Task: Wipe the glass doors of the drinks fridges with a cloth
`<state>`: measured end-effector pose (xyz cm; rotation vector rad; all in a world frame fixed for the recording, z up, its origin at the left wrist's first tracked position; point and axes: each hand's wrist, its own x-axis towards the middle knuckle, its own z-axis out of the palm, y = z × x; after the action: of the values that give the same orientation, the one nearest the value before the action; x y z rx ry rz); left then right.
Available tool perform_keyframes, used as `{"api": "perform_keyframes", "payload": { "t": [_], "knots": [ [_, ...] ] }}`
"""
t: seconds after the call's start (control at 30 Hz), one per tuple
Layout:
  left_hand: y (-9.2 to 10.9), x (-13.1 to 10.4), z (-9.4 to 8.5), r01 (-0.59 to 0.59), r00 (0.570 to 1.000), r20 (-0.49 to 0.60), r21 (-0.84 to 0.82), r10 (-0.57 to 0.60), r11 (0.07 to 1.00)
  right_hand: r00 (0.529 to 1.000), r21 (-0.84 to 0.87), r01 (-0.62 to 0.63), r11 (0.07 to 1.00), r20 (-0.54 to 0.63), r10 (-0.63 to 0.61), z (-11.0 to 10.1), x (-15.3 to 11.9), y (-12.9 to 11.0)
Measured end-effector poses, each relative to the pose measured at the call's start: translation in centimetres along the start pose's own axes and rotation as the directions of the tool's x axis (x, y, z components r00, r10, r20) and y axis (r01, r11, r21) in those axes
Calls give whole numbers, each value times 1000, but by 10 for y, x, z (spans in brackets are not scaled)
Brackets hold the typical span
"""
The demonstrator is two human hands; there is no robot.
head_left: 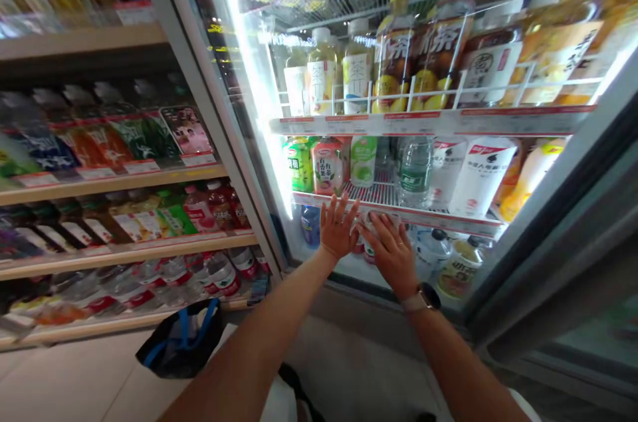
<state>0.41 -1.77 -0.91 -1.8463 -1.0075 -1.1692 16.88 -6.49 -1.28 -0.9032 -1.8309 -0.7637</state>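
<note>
Flattened grips, front edge of fridge shelf [448, 220].
Left hand [339, 229]: fingers spread; right hand [391, 248]: fingers extended over pale cloth [365, 216].

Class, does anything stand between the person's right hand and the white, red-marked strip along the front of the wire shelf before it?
Apparently yes: a pale, cloth-like piece shows at the right hand, over the white, red-marked strip. How much lies beneath the hand is hidden; nothing else visible intervenes.

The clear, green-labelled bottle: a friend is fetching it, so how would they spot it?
In the lit cooler, find the shelf just above the right hand. The bottle stands there, just left of the white bottles; its see-through body and dark green label set it apart.
</note>
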Motion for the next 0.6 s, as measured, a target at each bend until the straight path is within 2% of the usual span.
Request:
{"api": "perform_keyframes", "payload": {
  "t": [0.07, 0.13, 0.27, 0.37, 0.47, 0.53, 0.6],
  "knots": [
    [7, 4, -11, 15, 1000, 27, -24, -14, 1000, 999, -16, 32, 999, 36, -31, -8, -1, 5],
    [16, 10, -22, 26, 999, 46, -62, -23, 998, 1000, -50, 14, 999, 22, -13, -19, 4, 13],
    [30, 34, -34, 39, 997, 75, -129, -30, 991, 977, -113, -158, 981, -161, 139, -41, 18, 35],
    [35, 60, -29, -61, 997, 35, -129, 66, 990, 912, -105, -293, 950, -330, 245, -54, 24, 58],
    [38, 79, -15, -111, 994, -16, -62, 110, 992, 834, -75, -383, 921, -457, 309, -62, 27, 77],
    [39, 83, -5, -113, 992, -55, -11, 112, 994, 815, -46, -391, 919, -481, 322, -64, 28, 82],
    [40, 83, 2, -118, 989, -86, 17, 119, 993, 826, -15, -360, 933, -471, 310, -61, 29, 78]
  ]
}}
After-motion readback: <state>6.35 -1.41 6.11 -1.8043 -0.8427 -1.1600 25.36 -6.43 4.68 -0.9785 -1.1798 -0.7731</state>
